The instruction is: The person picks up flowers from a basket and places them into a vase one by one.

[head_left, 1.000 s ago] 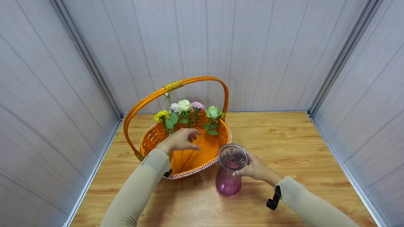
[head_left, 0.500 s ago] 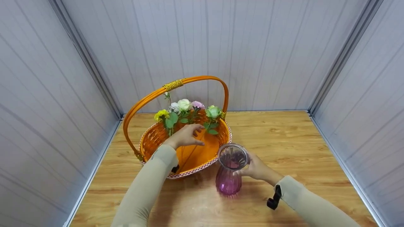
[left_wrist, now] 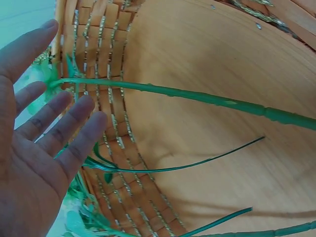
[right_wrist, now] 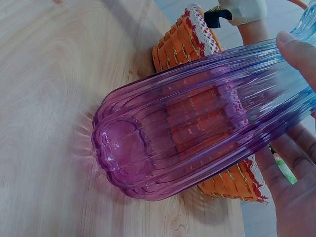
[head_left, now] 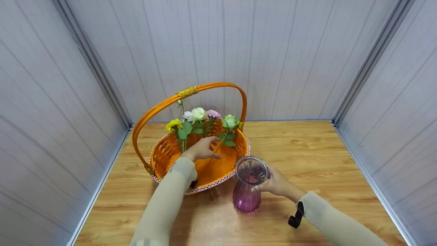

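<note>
In the head view, my left hand [head_left: 203, 149] reaches over the orange woven basket [head_left: 163, 153], fingers apart and loosely bent, holding nothing. Green flower stems [left_wrist: 197, 95] lie across the basket floor beside that hand in the left wrist view. The blooms lean on the basket's far rim: a yellow flower [head_left: 174, 124], a white rose [head_left: 199, 113], a purple flower [head_left: 213, 114] and a pale green rose [head_left: 230, 121]. My right hand [head_left: 279, 184] grips a ribbed glass vase [head_left: 247, 200] near its neck. The vase is pink at the base, clear above, and stands upright on the table.
A tall arched handle [head_left: 150, 114] spans the basket above my left hand. The wooden table [head_left: 307, 153] meets a panelled back wall [head_left: 273, 61], with side walls to the left and right. The vase stands close to the basket's near right rim.
My left hand has shifted a little to the right and away from me over the basket. The right hand and vase have stayed in place.
</note>
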`<state>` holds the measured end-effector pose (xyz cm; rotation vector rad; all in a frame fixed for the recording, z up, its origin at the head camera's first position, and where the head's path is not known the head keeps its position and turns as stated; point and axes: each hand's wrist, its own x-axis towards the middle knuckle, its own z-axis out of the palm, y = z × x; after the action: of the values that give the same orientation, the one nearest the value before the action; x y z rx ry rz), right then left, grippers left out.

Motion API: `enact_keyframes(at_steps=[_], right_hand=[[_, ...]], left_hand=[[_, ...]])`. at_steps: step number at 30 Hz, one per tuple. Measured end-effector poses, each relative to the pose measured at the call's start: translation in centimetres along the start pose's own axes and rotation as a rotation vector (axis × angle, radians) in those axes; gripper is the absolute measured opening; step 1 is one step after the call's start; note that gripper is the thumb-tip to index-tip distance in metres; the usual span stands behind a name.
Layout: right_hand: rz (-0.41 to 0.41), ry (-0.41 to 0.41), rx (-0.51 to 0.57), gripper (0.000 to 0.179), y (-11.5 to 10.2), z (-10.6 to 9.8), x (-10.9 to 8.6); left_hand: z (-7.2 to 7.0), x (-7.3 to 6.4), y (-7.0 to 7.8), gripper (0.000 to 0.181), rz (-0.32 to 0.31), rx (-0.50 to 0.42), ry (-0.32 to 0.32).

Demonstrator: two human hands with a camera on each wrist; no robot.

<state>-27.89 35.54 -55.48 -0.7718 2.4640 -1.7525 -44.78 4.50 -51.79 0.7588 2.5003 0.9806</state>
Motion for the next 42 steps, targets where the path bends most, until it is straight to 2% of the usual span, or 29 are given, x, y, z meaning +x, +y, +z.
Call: enact_keyframes(at_steps=[9, 17, 22, 28, 32, 42], right_hand=[[0.009, 0.0, -0.001, 0.078, -0.2, 0.0, 0.1], [0.004, 0.0, -0.03, 0.076, -0.3, -0.1, 0.1], [0.013, -0.009, -0.025, 0.077, -0.4, -0.1, 0.1], [0.028, -0.003, -0.008, 0.082, -0.4, -0.1, 0.0], [0.028, -0.008, 0.033, 0.087, -0.4, 0.0, 0.0], [0.039, 0.0, 0.0, 0.082, -0.1, -0.1, 0.0]], left_hand=[[0.2, 0.0, -1.2, 0.072, -0.074, -0.049, -0.019], [0.0, -0.1, -1.9, 0.064, -0.127, -0.149, -0.094], [0.0, 0.0, -2.0, 0.059, -0.137, -0.191, -0.132], [0.1, 0.4, -1.9, 0.05, -0.117, -0.202, -0.168], [0.2, 0.4, -1.9, 0.041, -0.103, -0.192, -0.163], [-0.2, 0.2, -1.4, 0.017, -0.093, -0.189, -0.08]])
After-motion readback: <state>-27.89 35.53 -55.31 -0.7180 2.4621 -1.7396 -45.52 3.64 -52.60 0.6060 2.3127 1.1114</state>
